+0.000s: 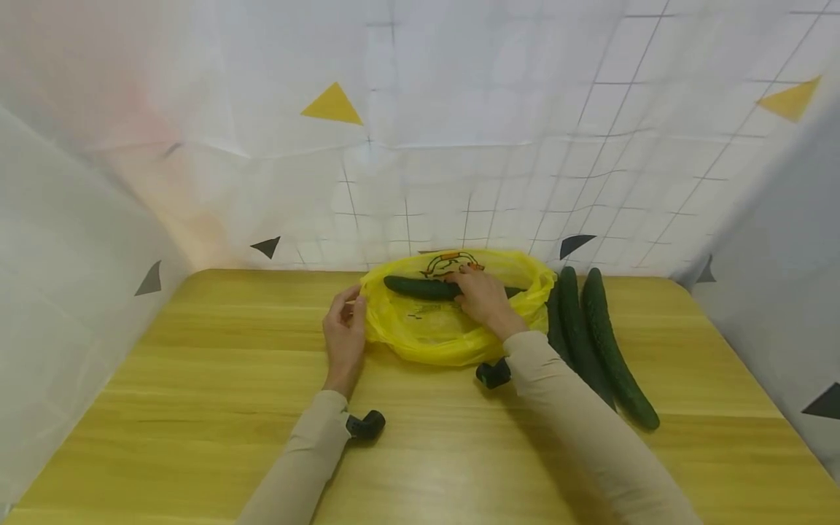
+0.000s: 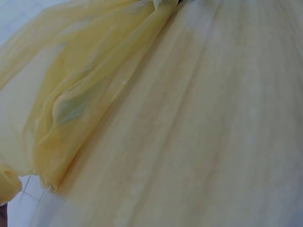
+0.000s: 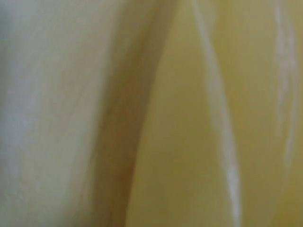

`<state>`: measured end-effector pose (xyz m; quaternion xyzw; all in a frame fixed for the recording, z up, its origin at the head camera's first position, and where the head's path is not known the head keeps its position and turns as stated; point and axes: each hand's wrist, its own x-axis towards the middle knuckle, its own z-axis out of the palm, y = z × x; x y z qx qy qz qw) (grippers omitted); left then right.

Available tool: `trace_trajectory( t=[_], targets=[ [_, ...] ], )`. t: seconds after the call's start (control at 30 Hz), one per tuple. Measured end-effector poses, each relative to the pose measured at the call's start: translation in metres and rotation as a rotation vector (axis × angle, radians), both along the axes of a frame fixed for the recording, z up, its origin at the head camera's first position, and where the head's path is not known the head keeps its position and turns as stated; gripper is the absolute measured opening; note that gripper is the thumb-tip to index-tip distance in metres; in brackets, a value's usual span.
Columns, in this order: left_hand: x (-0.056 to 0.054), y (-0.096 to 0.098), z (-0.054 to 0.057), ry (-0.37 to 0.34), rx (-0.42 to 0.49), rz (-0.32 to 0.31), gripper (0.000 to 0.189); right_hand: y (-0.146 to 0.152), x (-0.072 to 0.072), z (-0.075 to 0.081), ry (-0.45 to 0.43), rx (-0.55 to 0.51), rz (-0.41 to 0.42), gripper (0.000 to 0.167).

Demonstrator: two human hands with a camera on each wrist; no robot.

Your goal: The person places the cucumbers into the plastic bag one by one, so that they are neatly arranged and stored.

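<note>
A yellow plastic bag lies on the table with its mouth spread wide, printed lines showing on its inner side. Inside, a dark green cucumber lies crosswise, its right part running under my right hand. That hand reaches over the near rim and grips the cucumber around its middle. At the bag's left edge, my left hand holds the rim between thumb and curled fingers. In the left wrist view a green patch of cucumber shows through the plastic. Only blurred yellow plastic and tabletop fill the right wrist view.
Three more cucumbers lie side by side right of the bag, the outermost cucumber farthest from it; my right sleeve partly covers the others. A white sheet with grid lines hangs behind the wooden table.
</note>
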<state>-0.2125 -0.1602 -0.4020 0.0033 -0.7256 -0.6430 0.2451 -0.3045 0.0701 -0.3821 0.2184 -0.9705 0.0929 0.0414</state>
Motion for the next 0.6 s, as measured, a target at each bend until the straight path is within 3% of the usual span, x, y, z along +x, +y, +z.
trace_trajectory(
  t=[0.2,0.6],
  targets=[
    [0.001,0.001,0.000,-0.005,0.008,-0.010,0.029,0.002,0.002,0.003,-0.011,-0.001,0.011,0.041],
    [0.000,0.001,-0.001,0.002,0.014,-0.017,0.029,0.021,0.011,0.014,0.005,-0.114,0.016,0.031]
  ],
)
